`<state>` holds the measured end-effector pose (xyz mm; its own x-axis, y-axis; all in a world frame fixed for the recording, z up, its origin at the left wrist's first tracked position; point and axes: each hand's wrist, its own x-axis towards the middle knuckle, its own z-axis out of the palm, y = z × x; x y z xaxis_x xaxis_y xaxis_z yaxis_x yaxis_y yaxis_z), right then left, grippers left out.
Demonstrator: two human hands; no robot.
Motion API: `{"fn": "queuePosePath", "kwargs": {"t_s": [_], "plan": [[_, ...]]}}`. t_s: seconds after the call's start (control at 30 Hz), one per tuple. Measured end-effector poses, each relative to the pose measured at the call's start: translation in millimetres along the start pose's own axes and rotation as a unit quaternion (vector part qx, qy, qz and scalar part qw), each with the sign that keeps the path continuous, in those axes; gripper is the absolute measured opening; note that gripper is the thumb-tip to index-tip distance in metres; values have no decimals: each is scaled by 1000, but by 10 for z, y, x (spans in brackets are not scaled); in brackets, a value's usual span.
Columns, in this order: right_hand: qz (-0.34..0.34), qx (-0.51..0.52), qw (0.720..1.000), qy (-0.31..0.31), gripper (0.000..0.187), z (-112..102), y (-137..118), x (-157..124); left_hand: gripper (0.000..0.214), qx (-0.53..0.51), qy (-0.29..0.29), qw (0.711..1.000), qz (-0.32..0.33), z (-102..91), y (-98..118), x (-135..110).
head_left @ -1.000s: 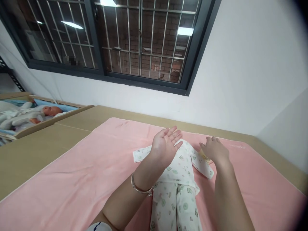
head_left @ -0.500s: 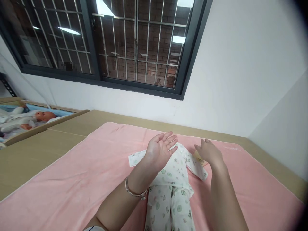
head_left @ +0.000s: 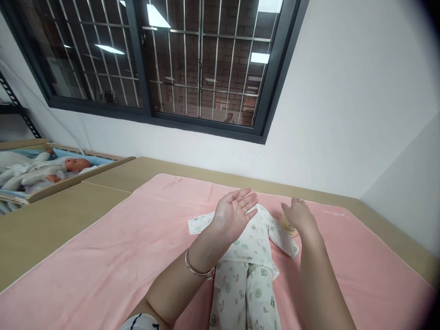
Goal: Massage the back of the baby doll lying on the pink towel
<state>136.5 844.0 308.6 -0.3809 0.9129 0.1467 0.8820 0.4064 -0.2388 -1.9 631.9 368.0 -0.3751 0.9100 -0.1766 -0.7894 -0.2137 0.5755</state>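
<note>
A white baby suit [head_left: 250,256] with small printed animals lies flat on a pink towel [head_left: 113,256], sleeves spread to either side. My left hand [head_left: 233,211] hovers over the suit's left shoulder, palm turned up and inward, fingers stretched out, holding nothing. A silver bracelet [head_left: 198,271] circles that wrist. My right hand [head_left: 299,215] is above the right sleeve, edge-on, fingers extended and together, also holding nothing. A yellowish tag [head_left: 287,227] shows just under it.
The towel covers a tan tabletop [head_left: 51,220] that runs to a white wall under a barred window [head_left: 178,64]. At the far left a wooden crib [head_left: 68,176] holds a baby doll [head_left: 51,167] in white clothes.
Both hands stay almost where they were above the suit. The right hand has turned more edge-on. The camera view has swung slightly.
</note>
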Motion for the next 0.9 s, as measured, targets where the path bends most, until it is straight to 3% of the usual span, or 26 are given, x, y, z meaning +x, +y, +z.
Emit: {"fn": "queuePosePath", "kwargs": {"t_s": [0.07, 0.13, 0.27, 0.37, 0.5, 0.6, 0.7, 0.8, 0.9], "plan": [[-15, 19, 999, 26, 54, -94, -79, -114, 41, -2, -2, 1000, -1, 3, -8, 2], [-78, 75, 991, 75, 56, -185, -211, -305, 43, -3, 0, 1000, -4, 14, -27, 2], [-277, 238, 925, 107, 63, -256, -588, -852, 49, -2, -42, 999, -18, 45, -80, -79], [-394, 198, 890, 117, 69, -211, -836, -1254, 55, -9, -130, 992, 2, 51, -88, -235], [-517, 185, 823, 148, 83, -153, -964, -1648, 62, 1, -131, 990, 58, 48, -36, -464], [-551, 182, 797, 167, 97, -164, -956, -1849, 64, 25, -121, 989, 84, 74, -38, -573], [-544, 174, 802, 176, 101, -217, -927, -1958, 65, 39, -107, 989, 92, 86, -140, -639], [-549, 185, 801, 150, 102, -307, -874, -1998, 64, 57, -142, 977, 150, 1, -333, -709], [-540, 199, 810, 116, 104, -401, -748, -2036, 82, 102, -155, 968, 166, -170, -566, -791]]}}
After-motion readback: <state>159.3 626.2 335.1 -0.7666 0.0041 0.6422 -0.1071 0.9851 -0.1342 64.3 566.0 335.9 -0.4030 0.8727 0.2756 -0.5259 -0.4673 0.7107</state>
